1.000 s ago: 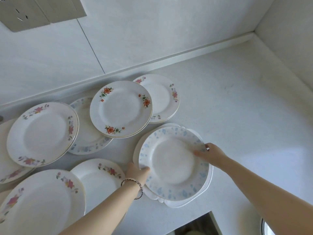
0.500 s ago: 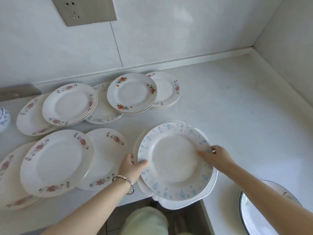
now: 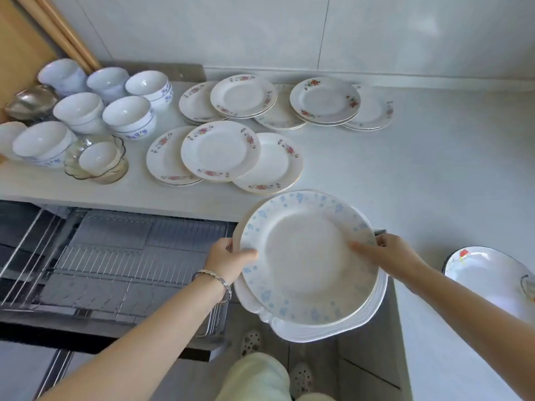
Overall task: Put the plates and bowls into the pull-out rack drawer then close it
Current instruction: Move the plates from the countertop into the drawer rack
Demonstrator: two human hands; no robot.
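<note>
Across the upper and right parts of the frame runs a pale countertop (image 3: 419, 169), meeting a tiled wall at the top. Below its front edge, at the left and lower left, the pull-out rack drawer (image 3: 110, 256) stands drawn out, its wire dividers bare. At centre right a stack of blue-flecked plates (image 3: 307, 264) is held in the air, just right of the drawer and overlapping the counter's front edge in the picture; the lowest plate has a scalloped white rim. On the counter behind it lie overlapping floral plates, one cluster near the front edge (image 3: 220, 151) and a second row close to the wall (image 3: 324, 99). In the upper left stand stacked white bowls (image 3: 127, 114) with blue trim, and in front of them a glass bowl (image 3: 95, 160) holding a small white one. At the right edge of the frame sits a dark-rimmed plate (image 3: 486, 279) with a red flower. The left hand (image 3: 228, 260) grips the stack's left rim, thumb laid over the top plate and fingers curled beneath. The right hand (image 3: 390, 256) grips the right rim the same way, thumb stretched across the plate's face. A bracelet (image 3: 214, 277) circles the left wrist.
</note>
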